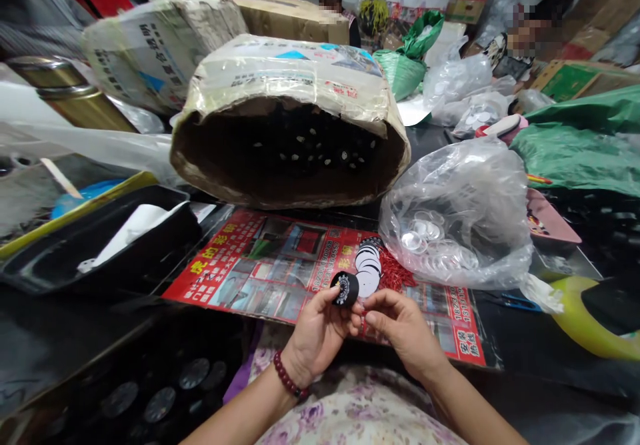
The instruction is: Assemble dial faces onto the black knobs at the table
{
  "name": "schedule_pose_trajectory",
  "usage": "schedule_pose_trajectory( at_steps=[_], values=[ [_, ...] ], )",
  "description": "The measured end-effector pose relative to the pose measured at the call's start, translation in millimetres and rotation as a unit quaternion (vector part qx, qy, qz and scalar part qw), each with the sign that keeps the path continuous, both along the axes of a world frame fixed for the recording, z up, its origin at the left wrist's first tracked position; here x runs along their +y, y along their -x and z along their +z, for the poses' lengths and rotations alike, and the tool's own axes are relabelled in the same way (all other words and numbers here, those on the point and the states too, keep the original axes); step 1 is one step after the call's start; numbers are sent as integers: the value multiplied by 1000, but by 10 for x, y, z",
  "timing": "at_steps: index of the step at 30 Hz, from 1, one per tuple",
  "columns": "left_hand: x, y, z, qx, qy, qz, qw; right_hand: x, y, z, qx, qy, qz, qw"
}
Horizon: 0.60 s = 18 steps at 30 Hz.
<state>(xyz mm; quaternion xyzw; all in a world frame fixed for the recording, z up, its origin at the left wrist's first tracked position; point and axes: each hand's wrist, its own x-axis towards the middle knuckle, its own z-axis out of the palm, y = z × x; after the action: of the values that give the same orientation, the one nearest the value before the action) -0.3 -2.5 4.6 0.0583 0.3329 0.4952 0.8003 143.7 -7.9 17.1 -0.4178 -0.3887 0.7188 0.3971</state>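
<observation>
My left hand [317, 331], with a dark red bead bracelet at the wrist, is closed on a small black round disc with a white dial face [345, 289]. My right hand [400, 328] is pinched close beside it, fingertips almost touching the disc; what it holds is too small to make out. Just beyond the hands a fanned stack of round white and black discs [369, 268] lies on a red printed poster [280, 265], next to a heap of red threads [397, 275].
A torn cardboard box [290, 131] lies on its side with dark pieces inside. A clear plastic bag of transparent round lids [457, 218] sits at the right. A black tray [100, 241] is at the left, more dial discs [160, 391] below it. Other people sit at the back.
</observation>
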Motion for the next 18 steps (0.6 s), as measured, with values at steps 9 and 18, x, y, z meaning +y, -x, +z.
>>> schedule_pose_trajectory(
  at_steps=[9,18],
  values=[
    [-33,-47,3,188,-100,-42,976,58,-31,29,-331,-345,-49,877],
    [-83,-75,-21,190,-127,-59,972,64,24,-5,-359,-379,-45,852]
  ],
)
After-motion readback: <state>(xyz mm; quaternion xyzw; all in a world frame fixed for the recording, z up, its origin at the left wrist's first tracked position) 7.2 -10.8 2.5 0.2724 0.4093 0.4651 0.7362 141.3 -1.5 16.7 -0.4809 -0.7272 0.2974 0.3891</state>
